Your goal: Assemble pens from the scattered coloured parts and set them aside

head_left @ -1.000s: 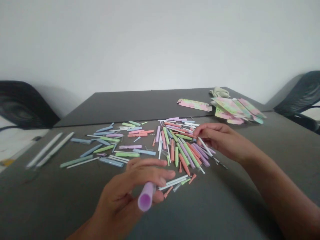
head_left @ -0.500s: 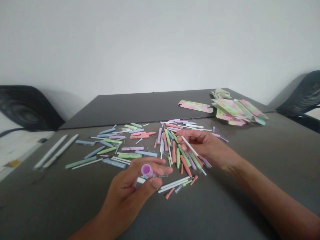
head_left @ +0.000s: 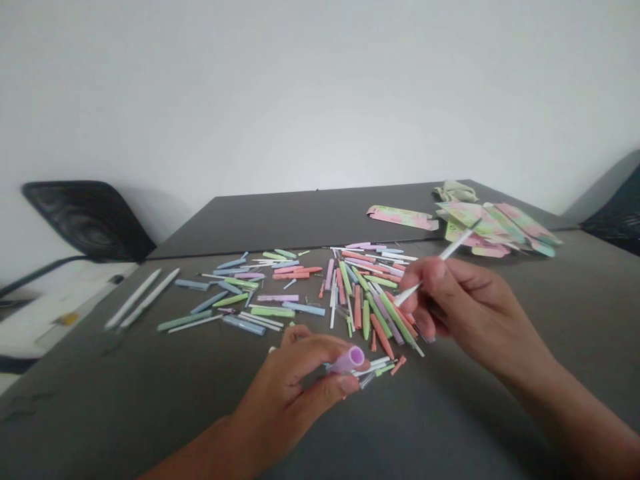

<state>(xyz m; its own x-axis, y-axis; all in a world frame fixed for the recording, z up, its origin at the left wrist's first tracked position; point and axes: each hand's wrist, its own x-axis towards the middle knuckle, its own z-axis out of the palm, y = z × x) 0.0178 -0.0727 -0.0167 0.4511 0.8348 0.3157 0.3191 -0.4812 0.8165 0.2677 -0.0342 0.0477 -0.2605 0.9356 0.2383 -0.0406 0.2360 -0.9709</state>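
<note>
While the left hand (head_left: 285, 383) curls its fingers round a matte lilac plastic tube (head_left: 350, 360), the right hand (head_left: 465, 307) pinches a thin white stick (head_left: 450, 248) above scattered pastel plastic pieces (head_left: 360, 293).

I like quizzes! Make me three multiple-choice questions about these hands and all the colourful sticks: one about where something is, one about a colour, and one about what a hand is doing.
1. Where do the flat pink-and-green printed cardboard boxes lie?
A) Under the left hand
B) At the far right of the dark grey table
C) On the floor

2. What colour is the short round plastic tube in the left hand?
A) Orange
B) Lilac
C) Green

3. What is the right hand doing with the thin white stick?
A) Holding it up, tilted
B) Pushing it into the tube
C) Leaving it flat on the table

Answers:
1. B, because the boxes lie beyond the pile of pastel plastic pieces.
2. B, because the tube's round end shows pale purple.
3. A, because the stick slants up from the fingers, away from the tube.
</note>
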